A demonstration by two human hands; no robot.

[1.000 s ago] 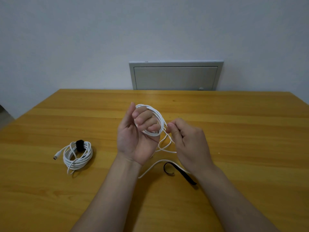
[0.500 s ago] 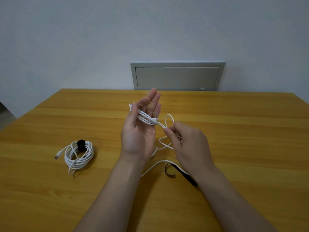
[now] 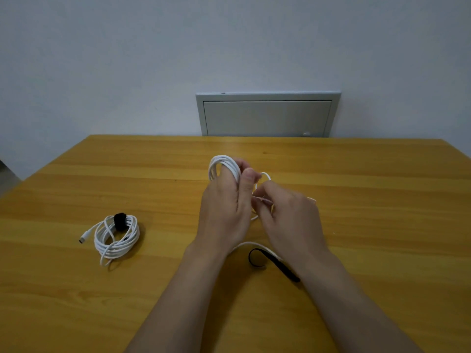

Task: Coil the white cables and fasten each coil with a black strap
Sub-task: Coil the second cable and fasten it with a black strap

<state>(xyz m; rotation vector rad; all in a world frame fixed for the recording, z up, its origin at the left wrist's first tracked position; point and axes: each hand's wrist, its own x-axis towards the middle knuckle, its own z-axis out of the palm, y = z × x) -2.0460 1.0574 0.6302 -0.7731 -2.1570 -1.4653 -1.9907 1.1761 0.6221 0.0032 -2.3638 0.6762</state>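
White cable (image 3: 225, 165) is seen looped several times around the fingers of the left hand (image 3: 224, 207), which are curled closed on the turns; the loops rise above the knuckles and stand roughly upright, their opening facing sideways. The right hand (image 3: 293, 217) is held just beside it, its fingertips pinched shut on a loose strand of the same cable, with a small free loop showing above the thumb. From there the remaining tail (image 3: 251, 244) is trailed down onto the wooden table (image 3: 382, 200) and passes under the right wrist, running roughly left to right.

The cable is judged light, thin and pliable, yet springy enough to unwind if the clamped fingers are relaxed; it is best held where all the turns cross, so that they are kept together. The black strap (image 3: 272, 262) lies flat on the table close under the right forearm, one end curled into a loop, its long axis slanting from far-left to near-right. It is judged soft and limp, best lifted by one end.

Well apart on the left, a finished coil (image 3: 116, 238) is resting on the table, bound at its far side by a black strap (image 3: 119, 221), its plug (image 3: 84, 238) pointing left.
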